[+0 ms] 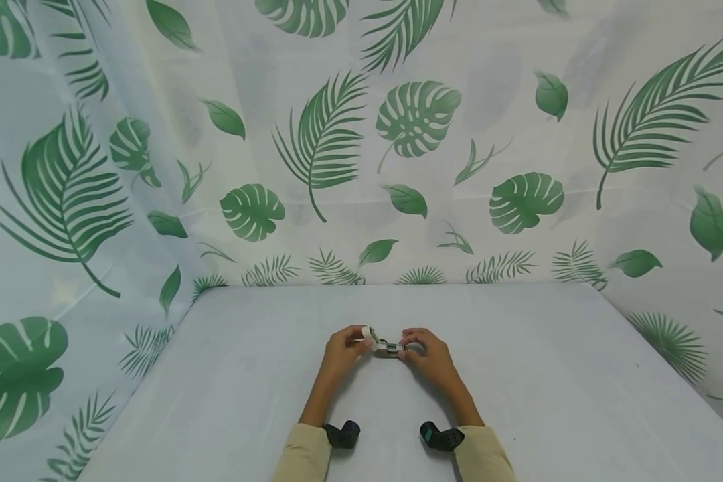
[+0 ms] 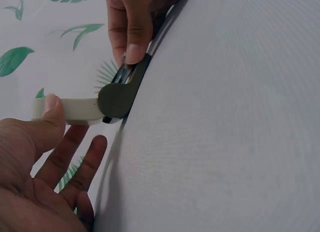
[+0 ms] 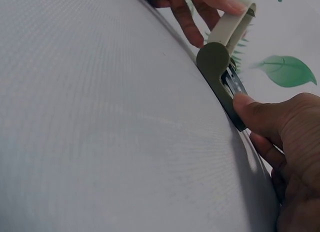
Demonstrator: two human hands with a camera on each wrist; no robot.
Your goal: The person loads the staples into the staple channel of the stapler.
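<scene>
A small stapler (image 1: 388, 349) is held between both hands low over the white table, its cream upper arm (image 2: 81, 110) swung up at an angle from the dark olive base (image 2: 118, 99). The left hand (image 1: 342, 349) pinches the cream arm near its free end, thumb on one side; its lower fingers spread below. At the other end, the right hand (image 1: 430, 353) pinches the base and metal magazine (image 3: 236, 83) between thumb and fingers. The right fingertips behind the stapler are partly hidden. Whether the base touches the table, I cannot tell.
The white table (image 1: 247, 375) spreads around both hands. Behind and at the sides hang white sheets (image 1: 349, 254) printed with green leaves. Dark wrist cameras (image 1: 345, 435) sit on both forearms at the beige sleeve cuffs.
</scene>
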